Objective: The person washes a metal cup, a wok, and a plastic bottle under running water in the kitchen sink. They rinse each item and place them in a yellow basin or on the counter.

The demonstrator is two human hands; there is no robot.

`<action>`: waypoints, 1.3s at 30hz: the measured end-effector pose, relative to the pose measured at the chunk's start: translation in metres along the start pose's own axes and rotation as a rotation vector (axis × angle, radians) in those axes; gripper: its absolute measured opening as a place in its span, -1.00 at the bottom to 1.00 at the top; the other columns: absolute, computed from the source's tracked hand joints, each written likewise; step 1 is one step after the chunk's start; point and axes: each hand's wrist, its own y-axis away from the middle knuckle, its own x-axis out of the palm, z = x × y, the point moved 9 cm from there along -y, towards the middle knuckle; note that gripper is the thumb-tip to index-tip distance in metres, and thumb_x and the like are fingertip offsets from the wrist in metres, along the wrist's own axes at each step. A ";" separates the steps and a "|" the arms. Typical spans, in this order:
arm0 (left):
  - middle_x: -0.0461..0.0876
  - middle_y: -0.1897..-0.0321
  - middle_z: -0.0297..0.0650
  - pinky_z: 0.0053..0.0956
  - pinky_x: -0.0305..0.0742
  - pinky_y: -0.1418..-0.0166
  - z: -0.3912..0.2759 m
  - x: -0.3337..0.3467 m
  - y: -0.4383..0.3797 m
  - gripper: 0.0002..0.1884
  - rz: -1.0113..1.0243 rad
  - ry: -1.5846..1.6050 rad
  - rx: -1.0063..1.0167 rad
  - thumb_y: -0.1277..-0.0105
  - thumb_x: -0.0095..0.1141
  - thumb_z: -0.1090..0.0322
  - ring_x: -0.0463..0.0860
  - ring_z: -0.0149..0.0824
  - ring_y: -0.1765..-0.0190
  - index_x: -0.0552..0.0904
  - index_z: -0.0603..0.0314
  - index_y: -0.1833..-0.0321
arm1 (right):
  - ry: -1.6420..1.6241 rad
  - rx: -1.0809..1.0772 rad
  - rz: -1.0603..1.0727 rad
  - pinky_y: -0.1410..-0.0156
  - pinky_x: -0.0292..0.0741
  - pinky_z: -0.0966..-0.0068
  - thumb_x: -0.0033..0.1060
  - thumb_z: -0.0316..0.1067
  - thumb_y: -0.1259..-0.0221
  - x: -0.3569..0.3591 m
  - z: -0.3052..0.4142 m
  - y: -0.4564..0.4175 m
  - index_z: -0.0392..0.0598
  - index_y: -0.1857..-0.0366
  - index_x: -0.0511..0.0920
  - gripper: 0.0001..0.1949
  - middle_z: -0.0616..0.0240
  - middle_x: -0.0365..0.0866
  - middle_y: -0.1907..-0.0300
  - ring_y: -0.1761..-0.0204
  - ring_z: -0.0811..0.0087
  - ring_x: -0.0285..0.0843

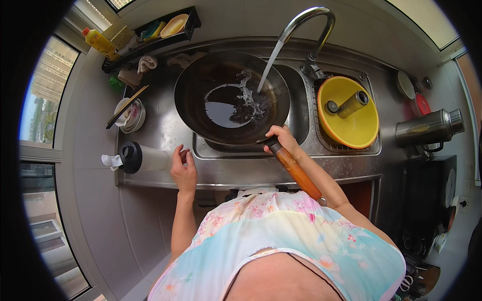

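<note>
A dark metal wok (pixel 192 101) lies over the left basin of the stainless steel sink (pixel 301 109). Water runs from the chrome faucet (pixel 308 15) into the wok, splashing above a shallow pool (pixel 226 109). My right hand (pixel 286 141) grips the wok where its wooden handle (pixel 297 173) joins the rim. The handle slants back towards my body. My left hand (pixel 184 169) hovers near the counter's front edge with nothing in it, fingers partly curled and apart. Just left of it stands a translucent shaker bottle (pixel 150 160) with a black lid.
On the right, a yellow basin (pixel 346 131) holds a metal flask (pixel 353 104) and its cap. A steel thermos jug (pixel 425 128) is farther right. At left are stacked bowls (pixel 135 122) with chopsticks (pixel 128 106) across them. A black wall rack (pixel 194 20) holds sponges and a soap dish.
</note>
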 end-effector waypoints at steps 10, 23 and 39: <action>0.73 0.18 -0.09 -0.37 0.59 0.07 0.009 -0.003 0.008 -0.66 -0.026 0.015 -0.054 -0.42 0.08 0.41 0.71 -0.23 0.17 0.50 0.27 -0.23 | 0.265 -0.147 -0.204 0.60 0.55 0.43 0.02 -0.46 -0.07 -0.037 0.055 0.019 -0.34 0.38 0.50 -0.86 -0.04 0.61 0.40 0.59 0.27 0.62; 0.73 0.22 -0.13 -0.41 0.58 0.08 0.011 0.007 0.003 -0.67 -0.009 0.039 -0.031 -0.43 0.08 0.42 0.70 -0.29 0.20 0.50 0.28 -0.23 | -1.086 0.553 0.534 0.52 0.53 0.62 -0.28 -0.13 -0.48 0.049 -0.050 0.051 -0.28 -0.40 0.20 -0.45 -0.49 0.15 -0.36 0.51 0.45 0.63; 0.73 0.25 -0.14 -0.37 0.58 0.14 0.017 -0.002 0.009 -0.68 -0.037 0.025 -0.045 -0.41 0.10 0.42 0.71 -0.26 0.25 0.52 0.25 -0.20 | 0.212 0.020 0.013 0.55 0.55 0.52 0.00 -0.30 -0.11 -0.021 0.015 0.016 -0.39 0.24 0.55 -0.69 -0.15 0.69 0.32 0.58 0.37 0.62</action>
